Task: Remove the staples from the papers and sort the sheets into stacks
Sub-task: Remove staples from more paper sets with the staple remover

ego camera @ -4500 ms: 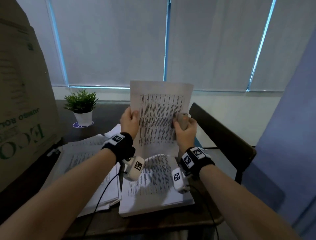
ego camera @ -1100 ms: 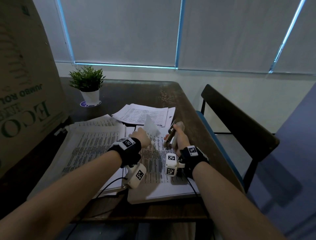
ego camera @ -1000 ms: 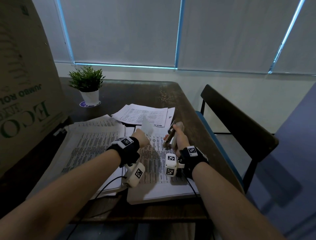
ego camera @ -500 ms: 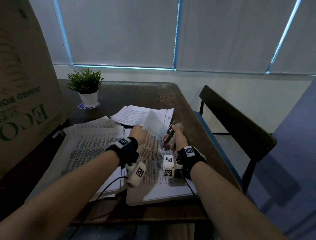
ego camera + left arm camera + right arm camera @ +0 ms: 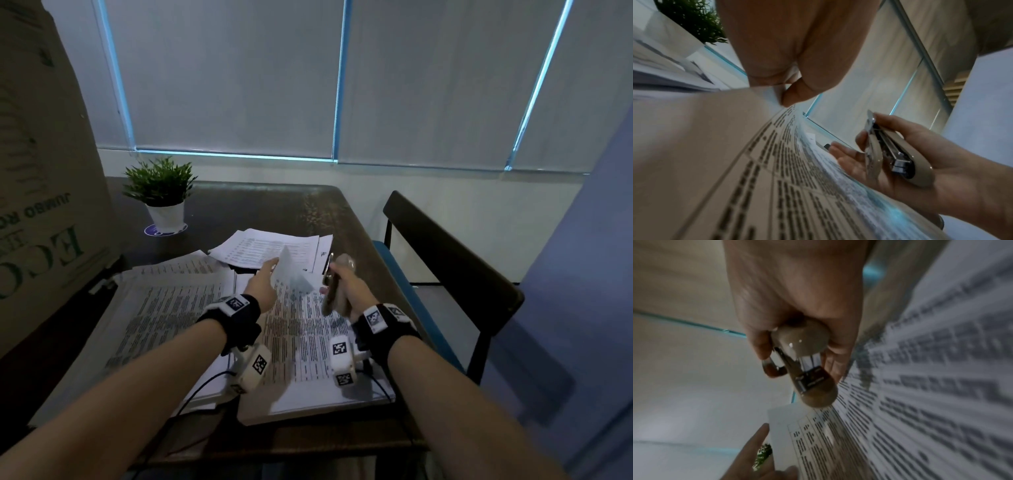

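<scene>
Left hand pinches the far corner of the top white printed sheet and holds it peeled up off the near paper stack; right hand, just right of that corner, grips the beige stapler-style remover, long axis pointing away, nearer the corner.

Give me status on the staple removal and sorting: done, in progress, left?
Done: sheets lie in a fanned pile on the left, and a small stack farther back. In hand: the left hand pinches and lifts the top sheet's corner off the near stack; the right hand grips the stapler-type tool. Left: the thick near stack; whether staples remain isn't visible.
</scene>
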